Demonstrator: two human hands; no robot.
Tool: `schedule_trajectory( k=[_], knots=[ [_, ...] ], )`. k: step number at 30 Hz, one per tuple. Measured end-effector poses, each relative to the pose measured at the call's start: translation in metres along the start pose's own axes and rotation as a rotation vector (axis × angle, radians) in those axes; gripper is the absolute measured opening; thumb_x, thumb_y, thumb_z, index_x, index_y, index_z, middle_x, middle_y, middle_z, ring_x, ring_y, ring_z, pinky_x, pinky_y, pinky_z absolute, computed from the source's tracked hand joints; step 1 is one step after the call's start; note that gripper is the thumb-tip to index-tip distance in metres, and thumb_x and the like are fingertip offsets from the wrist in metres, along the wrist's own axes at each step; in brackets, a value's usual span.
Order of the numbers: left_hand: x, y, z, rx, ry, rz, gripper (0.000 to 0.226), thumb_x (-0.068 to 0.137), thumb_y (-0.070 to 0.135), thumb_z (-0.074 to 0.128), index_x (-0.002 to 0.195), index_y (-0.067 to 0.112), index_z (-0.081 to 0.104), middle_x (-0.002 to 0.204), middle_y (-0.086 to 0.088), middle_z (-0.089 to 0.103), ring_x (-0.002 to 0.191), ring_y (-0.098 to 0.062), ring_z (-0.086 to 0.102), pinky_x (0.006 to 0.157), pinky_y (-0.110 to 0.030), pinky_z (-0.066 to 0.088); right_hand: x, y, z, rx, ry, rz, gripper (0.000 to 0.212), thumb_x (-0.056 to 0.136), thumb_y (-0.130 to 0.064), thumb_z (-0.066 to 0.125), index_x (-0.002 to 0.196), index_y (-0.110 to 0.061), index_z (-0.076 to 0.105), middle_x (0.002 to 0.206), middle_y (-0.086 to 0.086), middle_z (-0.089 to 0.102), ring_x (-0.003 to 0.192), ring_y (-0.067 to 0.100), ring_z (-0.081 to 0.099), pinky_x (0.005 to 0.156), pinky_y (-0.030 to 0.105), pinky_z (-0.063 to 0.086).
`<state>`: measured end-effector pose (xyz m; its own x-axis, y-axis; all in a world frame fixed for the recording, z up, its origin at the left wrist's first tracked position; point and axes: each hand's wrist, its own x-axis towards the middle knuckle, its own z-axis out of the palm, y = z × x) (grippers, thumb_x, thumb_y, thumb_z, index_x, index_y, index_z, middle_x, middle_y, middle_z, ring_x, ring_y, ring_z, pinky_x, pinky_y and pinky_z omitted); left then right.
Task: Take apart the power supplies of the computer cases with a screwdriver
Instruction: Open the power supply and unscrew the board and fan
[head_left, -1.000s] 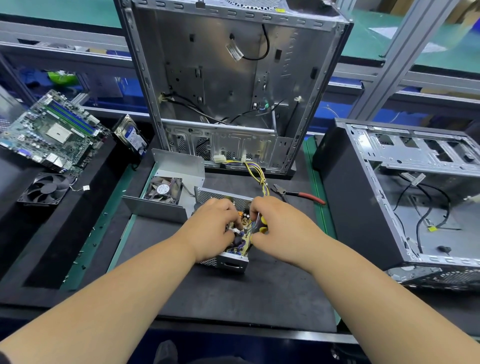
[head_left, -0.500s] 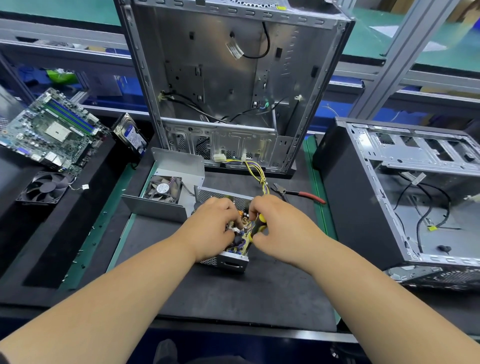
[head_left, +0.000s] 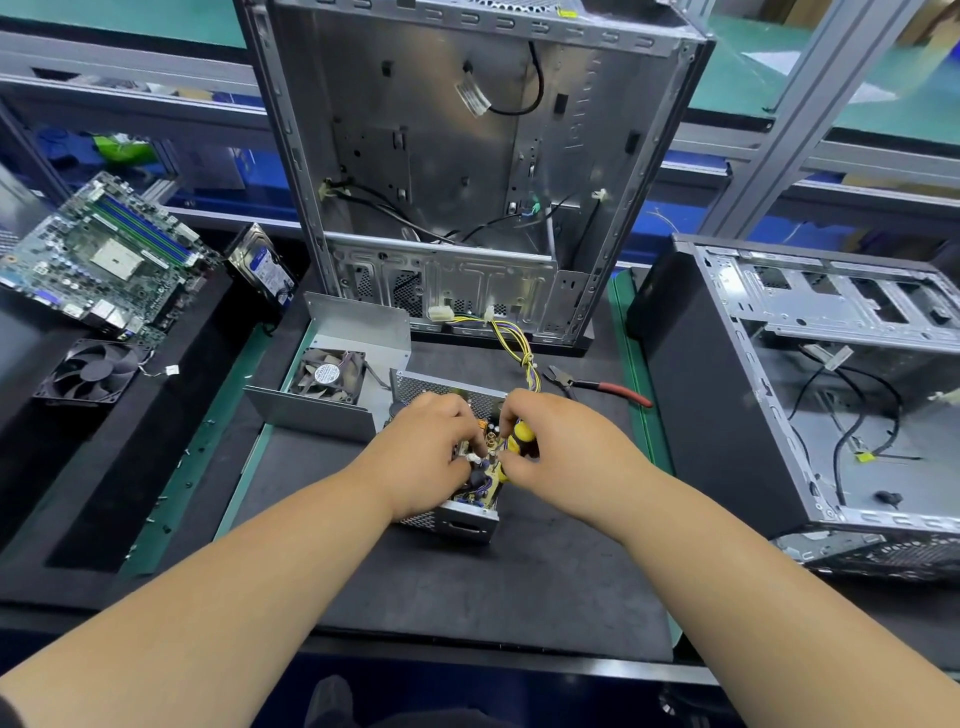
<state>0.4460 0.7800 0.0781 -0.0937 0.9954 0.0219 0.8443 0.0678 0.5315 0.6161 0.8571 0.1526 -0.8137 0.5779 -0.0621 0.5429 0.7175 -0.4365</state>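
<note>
Right now you have the power supply (head_left: 470, 522) sitting open on the worktop (head_left: 467, 597) just in front of you, its lid (head_left: 358, 332) with the fan set aside to the left so the board inside is exposed. Your right hand (head_left: 566, 457) is curled round the yellow-and-black screwdriver (head_left: 519, 439), held steeply so the tip reaches down among the components; the tip itself is hidden. Your left hand (head_left: 426, 452) is bent over the unit's left side with fingers curled down into the internals, probably steadying the box or holding wires clear, though what exactly it grips I cannot tell. The yellow cable bundle (head_left: 511, 338) runs from the unit back to the upright case (head_left: 467, 171) behind it, so the supply sits close to that case. Cutting pliers (head_left: 597, 387) lie just beside your right hand, near the bundle, likely for those wires. A second case (head_left: 810, 389) lies on its side at your right; a motherboard (head_left: 98, 254), hard drive (head_left: 262, 265) and loose fan (head_left: 93, 369) are parked well apart on the left.
</note>
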Motion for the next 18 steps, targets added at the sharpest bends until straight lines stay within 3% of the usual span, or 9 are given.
schedule_trajectory(
  k=[6,12,15,18],
  knots=[
    [-0.003,0.001,-0.001,-0.061,-0.001,-0.007,0.032,0.08,0.011,0.063,0.105,0.03,0.07,0.106,0.016,0.05,0.109,-0.012,0.039,0.101,-0.026,0.032,-0.006,0.008,-0.009,0.151,0.06,0.044,0.014,0.08,-0.014,0.065,0.088,-0.024,0.06,0.096,-0.008,0.056,0.089,0.012,0.053,0.078,0.031,0.045],
    [-0.007,-0.001,-0.006,-0.282,0.057,-0.063,0.04,0.077,0.005,0.066,0.107,0.031,0.07,0.112,0.01,0.057,0.118,-0.014,0.049,0.107,-0.035,0.037,-0.016,0.022,-0.026,0.362,0.261,0.106,0.019,0.083,-0.013,0.069,0.079,-0.029,0.06,0.082,-0.021,0.057,0.077,0.0,0.051,0.066,0.022,0.036],
    [-0.01,0.001,-0.01,-0.326,0.051,-0.052,0.033,0.082,0.022,0.076,0.108,0.039,0.066,0.111,0.019,0.058,0.114,-0.003,0.052,0.103,-0.027,0.04,-0.019,0.027,-0.029,0.551,0.364,0.125,0.017,0.085,-0.015,0.068,0.078,-0.028,0.06,0.068,-0.023,0.055,0.062,0.002,0.048,0.056,0.016,0.034],
    [-0.012,0.007,-0.016,-0.411,0.073,-0.078,0.032,0.079,0.03,0.082,0.105,0.04,0.067,0.103,0.019,0.066,0.098,-0.001,0.061,0.089,-0.016,0.045,-0.018,0.027,-0.034,0.751,0.459,0.154,0.002,0.079,-0.027,0.062,0.078,-0.026,0.06,0.058,-0.018,0.051,0.056,0.007,0.039,0.05,0.016,0.032]
  ],
)
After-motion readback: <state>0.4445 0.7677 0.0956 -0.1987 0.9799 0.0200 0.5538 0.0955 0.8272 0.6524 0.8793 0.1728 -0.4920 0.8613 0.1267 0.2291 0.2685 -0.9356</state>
